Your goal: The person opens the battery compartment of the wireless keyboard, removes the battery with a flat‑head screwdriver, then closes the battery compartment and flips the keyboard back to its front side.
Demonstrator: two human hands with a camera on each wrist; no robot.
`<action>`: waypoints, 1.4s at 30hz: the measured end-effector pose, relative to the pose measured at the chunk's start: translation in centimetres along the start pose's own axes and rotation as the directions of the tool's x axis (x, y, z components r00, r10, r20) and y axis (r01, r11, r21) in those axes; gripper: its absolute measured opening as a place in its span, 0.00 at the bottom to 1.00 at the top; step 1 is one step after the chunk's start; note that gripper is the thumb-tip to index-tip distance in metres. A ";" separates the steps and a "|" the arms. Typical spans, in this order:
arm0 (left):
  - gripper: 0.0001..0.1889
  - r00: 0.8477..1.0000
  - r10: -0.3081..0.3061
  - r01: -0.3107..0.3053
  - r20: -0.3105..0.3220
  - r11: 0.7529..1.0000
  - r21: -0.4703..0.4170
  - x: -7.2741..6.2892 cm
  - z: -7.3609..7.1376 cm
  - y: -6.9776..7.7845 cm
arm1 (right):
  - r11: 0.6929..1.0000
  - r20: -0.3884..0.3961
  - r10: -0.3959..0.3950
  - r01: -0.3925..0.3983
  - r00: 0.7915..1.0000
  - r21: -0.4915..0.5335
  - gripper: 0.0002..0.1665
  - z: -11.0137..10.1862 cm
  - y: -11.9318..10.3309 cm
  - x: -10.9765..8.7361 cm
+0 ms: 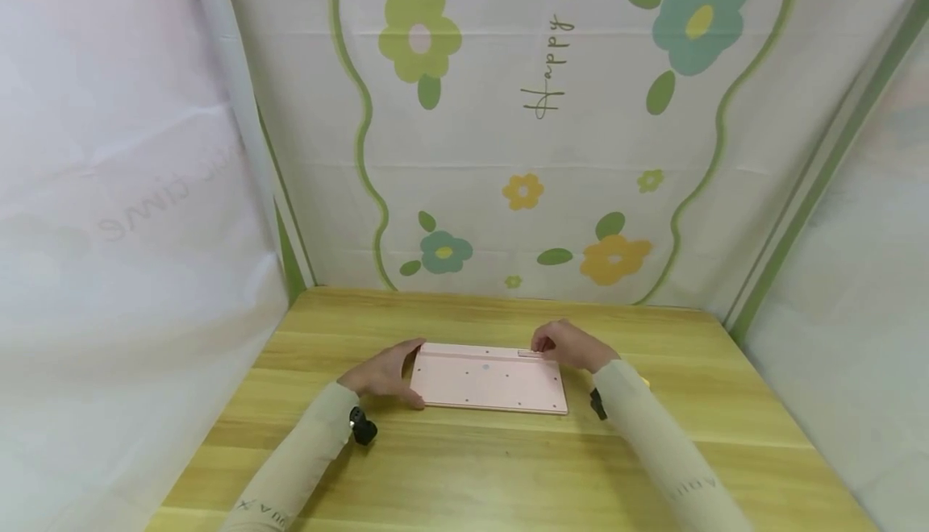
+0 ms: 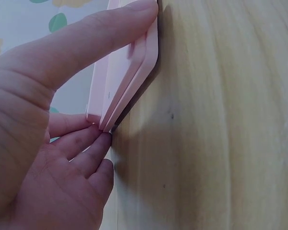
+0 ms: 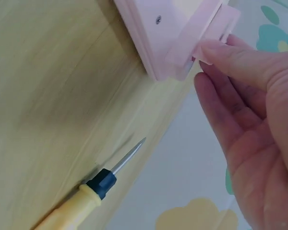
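A pink keyboard lies face down on the table, its underside dotted with several small screws. My left hand holds its left end, thumb on the near corner and fingers at the far corner. At the far right corner, my right hand pinches a small pink cover piece between thumb and fingers. Beside those fingertips, a narrow slot shows along the raised back strip. Whether the cover piece is fully apart from the keyboard, I cannot tell.
A screwdriver with a yellow handle and a pointed metal tip lies on the wooden table right of the keyboard; the right sleeve mostly hides it in the head view. A flower-printed curtain hangs behind the table, with white cloth on both sides.
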State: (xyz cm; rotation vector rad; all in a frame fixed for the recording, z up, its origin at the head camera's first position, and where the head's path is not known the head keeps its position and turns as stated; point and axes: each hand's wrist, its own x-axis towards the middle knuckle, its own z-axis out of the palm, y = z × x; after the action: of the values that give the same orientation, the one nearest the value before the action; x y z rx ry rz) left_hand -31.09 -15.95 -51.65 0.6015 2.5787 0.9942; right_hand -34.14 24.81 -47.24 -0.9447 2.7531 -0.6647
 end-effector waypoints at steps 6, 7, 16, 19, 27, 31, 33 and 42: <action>0.67 1.000 -0.002 0.002 -0.012 1.000 -0.011 -0.1 0.0 -0.5 | 0.998 -0.026 0.056 -0.055 0.998 0.036 0.11 -0.2 0.5 0.4; 0.67 1.000 -0.003 0.003 -0.013 1.000 -0.010 -0.1 0.0 -0.6 | 0.997 -0.028 0.067 -0.066 0.997 0.037 0.11 -0.2 0.7 0.5; 0.68 1.000 -0.021 0.021 -0.001 1.000 -0.008 0.0 0.0 -0.7 | 0.994 -0.039 0.088 -0.085 0.995 0.072 0.09 -0.1 2.5 1.9; 0.67 1.000 -0.018 0.018 0.006 1.000 -0.005 0.2 0.1 -0.7 | 0.992 -0.030 0.099 -0.097 0.995 0.079 0.09 0.2 3.2 2.2; 0.68 1.000 -0.009 0.009 0.008 1.000 -0.007 0.4 0.3 -0.5 | 0.988 -0.033 0.132 -0.128 0.991 0.084 0.09 0.8 4.2 2.6; 0.68 1.000 -0.017 0.017 0.007 1.000 -0.014 0.3 0.3 -0.2 | 0.984 -0.039 0.155 -0.151 0.987 0.090 0.11 0.8 4.3 2.5; 0.67 1.000 -0.014 0.015 0.003 1.000 -0.022 0.3 0.2 -0.1 | 0.986 -0.044 0.148 -0.144 0.988 0.086 0.12 0.6 4.3 2.4; 0.67 1.000 -0.019 0.019 0.003 1.000 -0.023 0.2 0.2 -0.2 | 0.997 -0.100 0.070 -0.072 0.993 -0.017 0.18 -1.9 4.0 0.5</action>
State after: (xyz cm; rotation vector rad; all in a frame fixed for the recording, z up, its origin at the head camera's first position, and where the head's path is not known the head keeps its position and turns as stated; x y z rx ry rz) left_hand -31.23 -15.92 -51.92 0.5709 2.5624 1.0149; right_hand -37.29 28.04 -47.36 -0.8344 2.8701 -0.6905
